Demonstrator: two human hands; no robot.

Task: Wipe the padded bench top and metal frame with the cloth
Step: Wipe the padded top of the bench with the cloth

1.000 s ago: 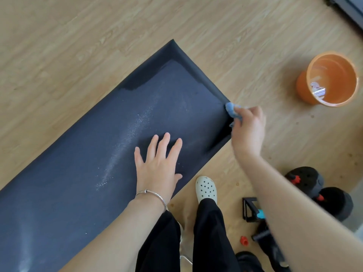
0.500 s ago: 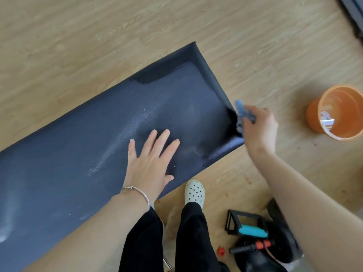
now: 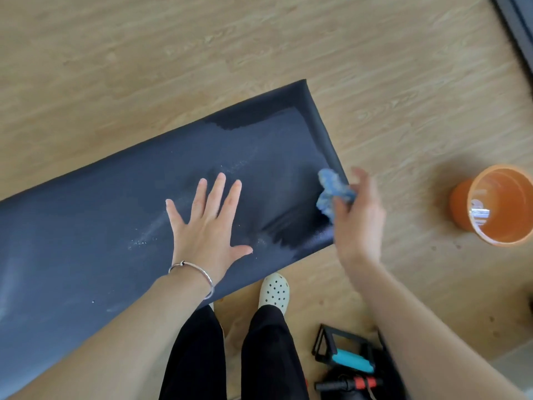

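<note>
The dark padded bench top (image 3: 101, 203) stretches from lower left to its right end near the middle of the view, with pale dusty streaks and darker wiped patches on it. My left hand (image 3: 207, 223) lies flat on the pad, fingers spread. My right hand (image 3: 357, 217) holds a bunched blue cloth (image 3: 331, 194) against the pad's right end, near the front corner. The metal frame is hidden under the pad.
An orange bucket (image 3: 461, 209) holding a little water stands on the wooden floor to the right. Black exercise gear with a teal handle (image 3: 352, 359) lies by my feet at lower right. A dark edge (image 3: 516, 27) crosses the top right corner.
My right hand has carried the cloth along the bench's end edge toward the front corner and onto the pad. The left hand stays flat on the pad. The view has shifted.
</note>
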